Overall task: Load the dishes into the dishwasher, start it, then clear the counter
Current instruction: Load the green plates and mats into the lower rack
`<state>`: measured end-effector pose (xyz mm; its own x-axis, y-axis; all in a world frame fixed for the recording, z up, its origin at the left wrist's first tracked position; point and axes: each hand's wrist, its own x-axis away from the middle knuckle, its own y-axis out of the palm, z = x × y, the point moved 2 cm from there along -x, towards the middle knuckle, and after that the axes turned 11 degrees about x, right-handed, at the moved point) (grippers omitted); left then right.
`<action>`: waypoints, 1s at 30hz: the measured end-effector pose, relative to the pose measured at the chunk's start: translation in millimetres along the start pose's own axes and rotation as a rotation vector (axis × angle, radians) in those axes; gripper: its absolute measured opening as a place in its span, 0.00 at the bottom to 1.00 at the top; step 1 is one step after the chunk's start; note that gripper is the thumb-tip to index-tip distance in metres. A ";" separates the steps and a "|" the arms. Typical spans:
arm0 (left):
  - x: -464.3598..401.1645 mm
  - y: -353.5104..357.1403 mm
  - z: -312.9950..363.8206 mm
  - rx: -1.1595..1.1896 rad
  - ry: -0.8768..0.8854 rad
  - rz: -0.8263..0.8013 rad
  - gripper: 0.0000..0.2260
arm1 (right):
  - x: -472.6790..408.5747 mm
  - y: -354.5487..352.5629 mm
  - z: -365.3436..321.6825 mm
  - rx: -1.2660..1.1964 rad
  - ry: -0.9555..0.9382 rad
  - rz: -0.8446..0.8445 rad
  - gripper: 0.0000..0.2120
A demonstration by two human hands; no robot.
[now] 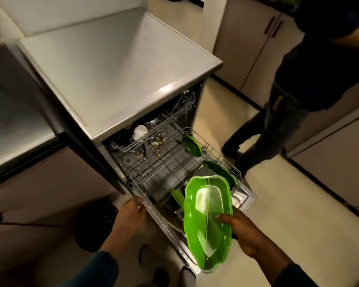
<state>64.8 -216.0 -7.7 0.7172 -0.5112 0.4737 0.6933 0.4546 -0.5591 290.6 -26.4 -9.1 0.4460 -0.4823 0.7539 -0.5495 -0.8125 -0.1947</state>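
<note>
While gripping a big green plate (pixel 207 222) by its rim with right hand (pixel 239 230), fingers curled round it, above pulled-out lower rack (pixel 166 172) of open dishwasher (pixel 241 195). Left hand (pixel 131 214) at rack's near corner; finger state unclear. Three more green plates (pixel 192 145) standing in rack.

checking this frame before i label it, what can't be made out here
Head view:
- Lower rack front slots: hidden behind the green leaf plate in the right hand.
- Left hand fingers: their tips hidden at the dishwasher door edge.
- Bits in the tub: too small to name.
- Bystander: cut off above.
</note>
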 end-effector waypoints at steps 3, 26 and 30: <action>-24.1 13.8 -8.3 -0.053 -0.013 -0.066 0.07 | -11.1 3.5 -2.5 -0.023 0.014 0.029 0.15; -203.1 145.5 -157.2 0.151 -0.488 0.180 0.15 | -256.5 -6.7 -71.9 0.748 -0.569 -0.218 0.09; -236.9 152.6 -188.0 0.196 -0.532 0.250 0.12 | -311.5 18.6 -85.1 1.071 -0.945 -0.230 0.09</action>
<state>-12.5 -162.6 -333.1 0.7615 0.0388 0.6470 0.4637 0.6648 -0.5857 81.3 136.7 -194.2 0.9740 0.0030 0.2265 0.1913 -0.5462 -0.8155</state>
